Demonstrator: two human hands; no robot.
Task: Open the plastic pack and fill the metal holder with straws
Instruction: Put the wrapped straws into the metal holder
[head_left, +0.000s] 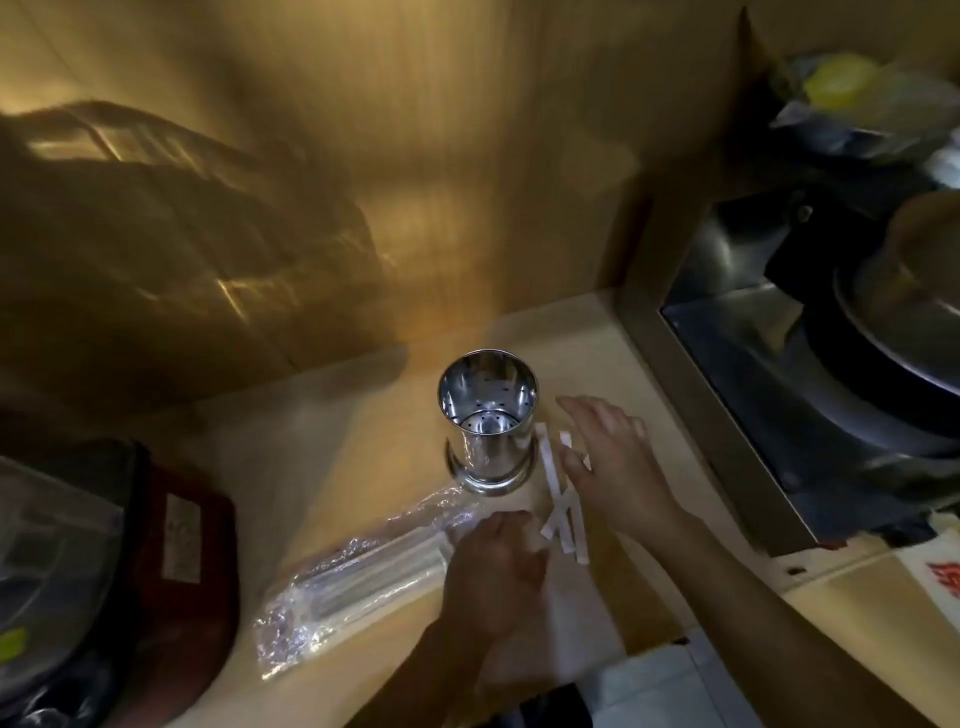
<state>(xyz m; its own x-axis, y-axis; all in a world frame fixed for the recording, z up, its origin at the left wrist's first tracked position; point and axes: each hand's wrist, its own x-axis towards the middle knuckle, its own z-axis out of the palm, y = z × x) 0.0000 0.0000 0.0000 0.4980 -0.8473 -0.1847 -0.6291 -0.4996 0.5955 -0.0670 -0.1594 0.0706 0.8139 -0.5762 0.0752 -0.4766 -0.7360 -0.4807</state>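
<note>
A shiny perforated metal holder (488, 415) stands upright on the beige counter (332, 447), and I see no straws inside it. A clear plastic pack (358, 566) of white wrapped straws lies diagonally in front of it. My left hand (496, 571) is closed on the pack's right end. Several loose white straws (563, 514) lie crossed on the counter just right of the holder. My right hand (613, 457) hovers over them, fingers spread, palm down; whether it touches them I cannot tell.
A steel sink (779, 374) with a large pot (914, 312) sits to the right. At the left lie a dark red pouch (182, 561) and a clear container (47, 545). A wooden wall (415, 156) rises behind the counter. Bags sit at the top right.
</note>
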